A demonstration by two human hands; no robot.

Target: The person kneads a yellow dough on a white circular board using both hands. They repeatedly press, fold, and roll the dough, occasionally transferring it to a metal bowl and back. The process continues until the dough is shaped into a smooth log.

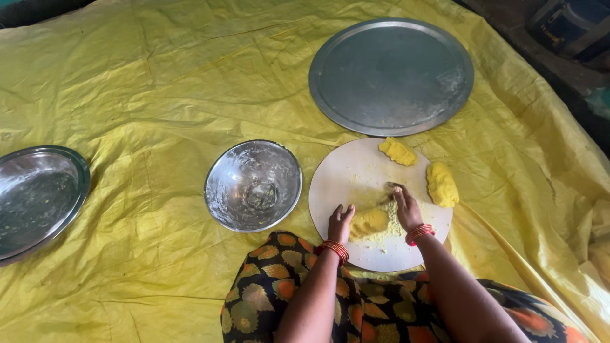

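A round white board (343,174) lies on the yellow sheet in front of me. My left hand (339,223) rests on the board, fingers together, touching the left side of a yellow dough lump (370,221). My right hand (405,206) is palm down on loose yellow crumbs (395,223) just right of that lump, fingers stretched toward the board's middle. Two more yellow dough lumps sit on the board's far side: one at the top (398,151), one at the right edge (441,183). Both wrists wear red bangles.
A steel bowl (253,185) with smeared residue stands left of the board. A large flat steel plate (391,76) lies beyond the board. Another steel dish (37,200) sits at the far left. The yellow sheet (146,95) covers the floor. My patterned skirt (381,311) is at the bottom.
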